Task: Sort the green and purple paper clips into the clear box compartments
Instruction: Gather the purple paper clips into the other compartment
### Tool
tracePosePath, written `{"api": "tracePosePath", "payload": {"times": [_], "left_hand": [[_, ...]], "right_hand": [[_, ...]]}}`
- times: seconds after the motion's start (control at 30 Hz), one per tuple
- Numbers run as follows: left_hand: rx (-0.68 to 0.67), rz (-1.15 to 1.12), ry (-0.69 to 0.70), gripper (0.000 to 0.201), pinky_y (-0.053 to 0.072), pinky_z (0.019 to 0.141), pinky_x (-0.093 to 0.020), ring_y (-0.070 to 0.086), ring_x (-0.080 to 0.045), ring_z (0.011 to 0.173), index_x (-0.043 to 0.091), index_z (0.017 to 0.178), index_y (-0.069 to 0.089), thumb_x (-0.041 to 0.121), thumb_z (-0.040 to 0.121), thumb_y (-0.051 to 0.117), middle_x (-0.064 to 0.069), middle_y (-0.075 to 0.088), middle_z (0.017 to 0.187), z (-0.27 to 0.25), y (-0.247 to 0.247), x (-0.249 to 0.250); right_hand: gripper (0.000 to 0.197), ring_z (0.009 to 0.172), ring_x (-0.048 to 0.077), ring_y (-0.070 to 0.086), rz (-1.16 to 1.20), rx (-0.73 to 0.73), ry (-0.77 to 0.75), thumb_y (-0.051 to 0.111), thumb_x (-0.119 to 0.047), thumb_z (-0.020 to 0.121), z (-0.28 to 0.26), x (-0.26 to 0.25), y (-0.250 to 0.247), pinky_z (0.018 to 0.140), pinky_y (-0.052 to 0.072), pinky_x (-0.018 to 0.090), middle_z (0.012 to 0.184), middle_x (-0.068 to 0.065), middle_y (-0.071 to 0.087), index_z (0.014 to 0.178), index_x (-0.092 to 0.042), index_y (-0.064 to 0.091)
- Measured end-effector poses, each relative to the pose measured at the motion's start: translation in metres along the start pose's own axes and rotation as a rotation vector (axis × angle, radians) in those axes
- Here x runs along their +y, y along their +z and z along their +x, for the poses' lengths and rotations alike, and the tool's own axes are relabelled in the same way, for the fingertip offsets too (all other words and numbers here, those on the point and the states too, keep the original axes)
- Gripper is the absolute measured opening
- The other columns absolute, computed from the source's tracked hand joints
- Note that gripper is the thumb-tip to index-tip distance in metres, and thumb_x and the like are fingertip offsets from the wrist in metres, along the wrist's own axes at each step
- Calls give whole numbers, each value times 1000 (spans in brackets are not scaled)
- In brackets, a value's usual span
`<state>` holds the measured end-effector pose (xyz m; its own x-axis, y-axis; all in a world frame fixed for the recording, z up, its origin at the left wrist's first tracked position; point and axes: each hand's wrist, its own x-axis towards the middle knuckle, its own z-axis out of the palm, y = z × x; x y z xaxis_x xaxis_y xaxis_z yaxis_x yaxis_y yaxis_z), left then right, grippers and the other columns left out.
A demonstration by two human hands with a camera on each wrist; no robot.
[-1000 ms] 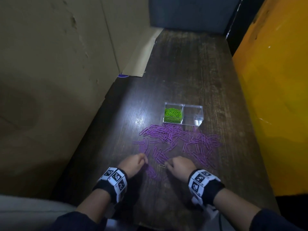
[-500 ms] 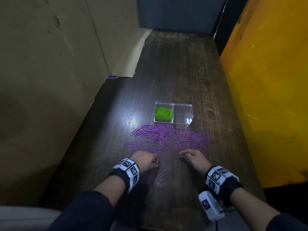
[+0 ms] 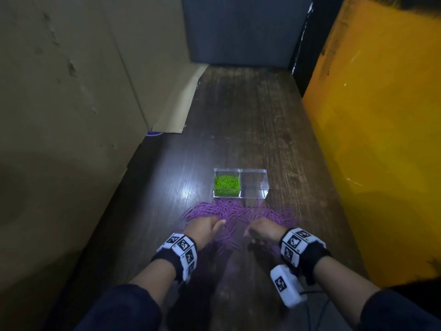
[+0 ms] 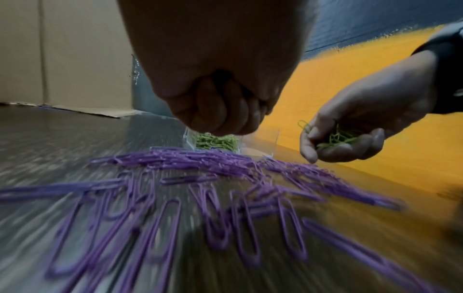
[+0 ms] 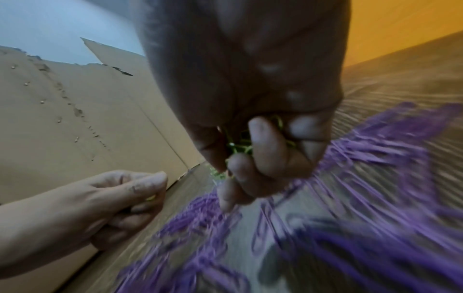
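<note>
A clear two-compartment box [image 3: 253,172] stands mid-table; its left compartment holds green paper clips [image 3: 226,185] and its right one looks empty. Purple paper clips [image 3: 238,211] lie spread in front of it, seen blurred in the left wrist view [image 4: 200,188]. My left hand [image 3: 205,229] hovers over the pile's near edge, fingers curled, pinching a small green clip [image 5: 151,197] between thumb and finger. My right hand [image 3: 262,231], beside it to the right, is curled round a bunch of green clips [image 4: 335,136], also visible in the right wrist view [image 5: 240,146].
A cardboard wall [image 3: 71,115] runs along the table's left side and a yellow panel [image 3: 381,139] along its right. A dark panel [image 3: 238,32] closes off the far end. The wooden table [image 3: 238,115] stretches beyond the box.
My left hand took a loose clip from between the hands. Both hands then moved forward from the near table to the near edge of the purple pile, closer to the box.
</note>
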<state>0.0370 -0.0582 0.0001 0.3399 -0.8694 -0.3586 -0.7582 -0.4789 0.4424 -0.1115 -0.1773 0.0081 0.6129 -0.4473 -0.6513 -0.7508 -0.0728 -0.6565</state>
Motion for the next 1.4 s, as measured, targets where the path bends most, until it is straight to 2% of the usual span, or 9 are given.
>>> {"api": "tracePosePath", "payload": {"times": [0.23, 0.43, 0.63, 0.73, 0.83, 0.93, 1.1, 1.27, 1.4], "left_hand": [[103, -358, -98, 30, 39, 66, -24, 52, -14, 66, 5, 99, 63, 24, 98, 41, -8, 60, 86, 59, -53, 10], [32, -591, -304, 42, 45, 95, -50, 57, -43, 103, -3, 114, 53, 30, 98, 32, -30, 55, 117, 118, -90, 34], [4, -467, -388, 37, 42, 97, -36, 49, -34, 121, -7, 128, 43, 7, 94, 47, -23, 47, 133, 129, -104, 46], [12, -634, -404, 34, 46, 99, -42, 57, -36, 113, -9, 120, 52, 10, 93, 47, -26, 57, 122, 136, -96, 35], [92, -749, -397, 20, 56, 74, -43, 61, -29, 75, 0, 93, 63, 11, 90, 47, -18, 63, 85, 136, -90, 22], [164, -680, -354, 21, 45, 56, -27, 59, -20, 63, 7, 87, 65, 14, 90, 45, -5, 66, 75, 119, -89, 7], [280, -237, -207, 29, 48, 91, -31, 62, -22, 105, 19, 114, 65, 20, 93, 45, -2, 65, 118, 114, -85, -5], [93, -36, -112, 25, 49, 91, -35, 63, -28, 102, 11, 107, 68, 19, 93, 48, -11, 68, 112, 173, -101, -6], [-21, 50, -93, 24, 47, 92, -31, 62, -25, 105, 16, 109, 67, 19, 87, 58, -8, 67, 115, 211, -101, -4]], "right_hand": [[31, 35, 13, 35, 75, 70, 46, 38, -5, 91, 45, -76, -43, 36, 24, 14, 56, 4, 39, 64, -13, 52], [26, 61, 20, 46, -24, 167, 28, 39, -10, 95, 90, -119, -63, 49, 33, 22, 81, 15, 58, 99, 6, 60], [34, 90, 31, 58, -142, 206, 74, 42, -14, 95, 101, -128, -65, 56, 38, 25, 112, 22, 58, 120, 7, 52], [38, 119, 34, 51, -125, 187, 13, 38, -9, 95, 100, -124, -69, 66, 38, 25, 132, 25, 49, 128, 9, 47], [36, 102, 29, 56, -14, 191, -39, 37, -6, 95, 99, -119, -68, 61, 41, 22, 125, 29, 53, 125, 12, 48], [28, 81, 25, 58, 75, 326, -119, 43, -6, 92, 88, -105, -70, 54, 40, 22, 96, 24, 63, 107, 9, 61], [15, 83, 25, 58, 44, 609, -193, 48, -1, 89, 48, -36, -79, 63, 42, 25, 88, 16, 63, 92, -2, 63], [41, 119, 31, 45, -511, 545, 275, 46, -34, 92, 27, 50, -52, 97, 40, 36, 129, 14, 45, 128, -14, 45], [45, 112, 39, 50, -496, 594, 95, 61, -25, 84, 28, 56, -15, 96, 42, 42, 120, 19, 50, 124, -8, 52]]}}
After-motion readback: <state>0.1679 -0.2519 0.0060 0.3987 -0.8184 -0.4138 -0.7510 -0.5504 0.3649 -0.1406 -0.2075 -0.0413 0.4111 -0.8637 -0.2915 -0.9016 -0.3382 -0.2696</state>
